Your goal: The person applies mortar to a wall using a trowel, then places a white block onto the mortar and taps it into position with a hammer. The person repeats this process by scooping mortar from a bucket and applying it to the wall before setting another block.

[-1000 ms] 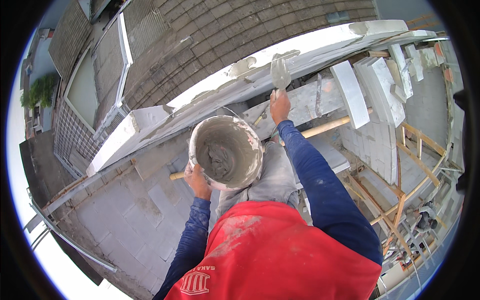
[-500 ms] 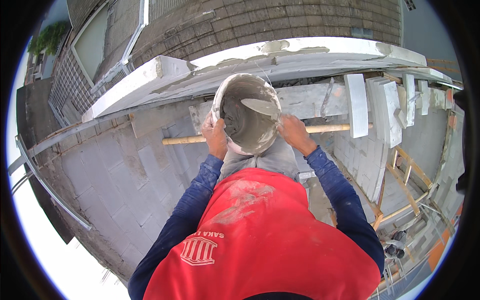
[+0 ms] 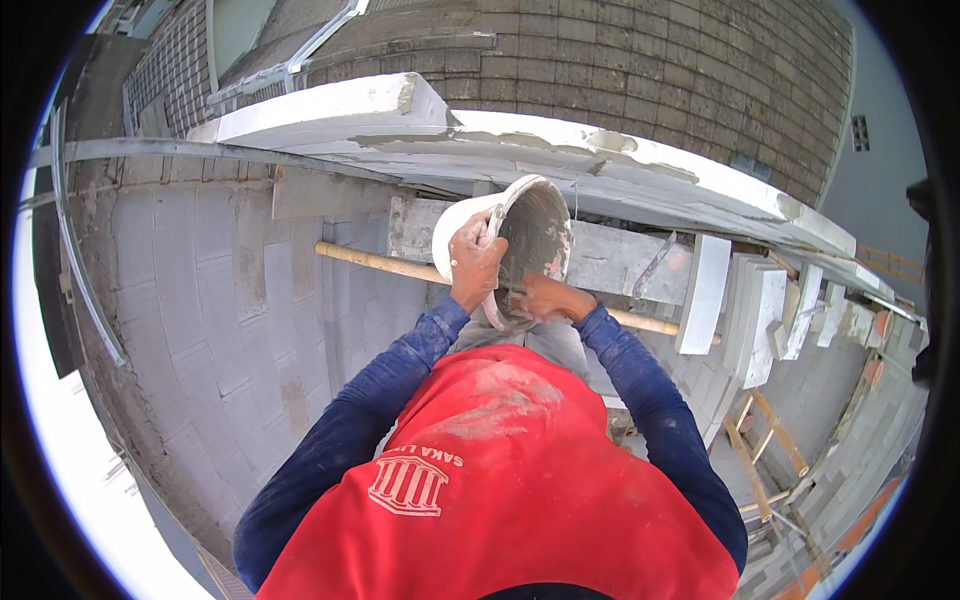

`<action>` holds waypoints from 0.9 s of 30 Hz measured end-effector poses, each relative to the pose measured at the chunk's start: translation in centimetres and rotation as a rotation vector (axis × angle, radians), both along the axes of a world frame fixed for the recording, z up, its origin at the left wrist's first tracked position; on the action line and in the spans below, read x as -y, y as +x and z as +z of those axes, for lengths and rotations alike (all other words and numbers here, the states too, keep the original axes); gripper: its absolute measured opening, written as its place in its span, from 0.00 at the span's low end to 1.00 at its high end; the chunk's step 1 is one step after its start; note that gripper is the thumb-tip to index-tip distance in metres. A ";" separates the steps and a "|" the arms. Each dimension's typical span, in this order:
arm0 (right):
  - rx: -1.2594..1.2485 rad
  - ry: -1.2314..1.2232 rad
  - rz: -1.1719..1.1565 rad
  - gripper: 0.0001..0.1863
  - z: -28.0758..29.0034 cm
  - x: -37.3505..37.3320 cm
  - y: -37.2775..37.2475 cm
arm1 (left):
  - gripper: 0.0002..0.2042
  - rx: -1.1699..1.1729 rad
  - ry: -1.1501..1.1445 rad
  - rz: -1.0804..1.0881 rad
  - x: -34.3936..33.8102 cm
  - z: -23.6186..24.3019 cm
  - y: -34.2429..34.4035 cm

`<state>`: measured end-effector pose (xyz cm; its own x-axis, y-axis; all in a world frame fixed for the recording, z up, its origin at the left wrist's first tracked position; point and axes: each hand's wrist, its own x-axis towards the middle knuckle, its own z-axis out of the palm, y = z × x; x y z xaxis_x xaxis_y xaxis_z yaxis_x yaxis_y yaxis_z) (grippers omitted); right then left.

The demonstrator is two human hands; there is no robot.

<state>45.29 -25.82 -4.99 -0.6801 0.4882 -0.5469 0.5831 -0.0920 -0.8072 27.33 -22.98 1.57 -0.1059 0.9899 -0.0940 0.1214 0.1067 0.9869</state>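
Note:
A white bucket (image 3: 455, 232), its inside coated with grey mortar, is tilted with its mouth turned to the right in front of my lap. My left hand (image 3: 476, 265) is closed round its left rim. Inside the lower part of the mouth is my right hand (image 3: 548, 298), fingers curled low by the mortar. What those fingers hold is hidden, and no trowel blade shows clearly. Behind the bucket runs a mortar-smeared plank (image 3: 625, 262), and a round wooden pole (image 3: 380, 262) passes below it.
A white block wall (image 3: 540, 135) with mortar on top stretches across the far side, a tiled roof (image 3: 640, 70) beyond it. Loose white blocks (image 3: 706, 295) stand on the right. Grey block walling (image 3: 220, 300) lies lower left, with a wooden frame (image 3: 760, 450) lower right.
The bucket has tipped to the right. My right hand has gone from the right rim to inside it, and the trowel blade seen earlier no longer shows. My left hand still grips the rim.

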 end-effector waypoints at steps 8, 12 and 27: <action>-0.251 -0.402 -0.175 0.18 6.3 -5.2 7.1 | 0.20 0.318 -0.164 0.339 1.4 -1.5 -8.1; -0.239 -0.405 -0.282 0.15 10.6 -11.2 7.8 | 0.18 0.394 -0.213 0.519 2.1 -1.8 -10.9; 0.628 0.994 0.198 0.14 4.1 -30.4 -3.2 | 0.09 0.359 -0.217 0.879 4.0 -3.2 -20.1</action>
<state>42.08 4.61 -0.87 -0.5399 0.8030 -0.2524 0.8353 0.5481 -0.0428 7.25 -27.00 -1.67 -0.7283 0.5285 -0.4362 -0.3929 0.1995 0.8977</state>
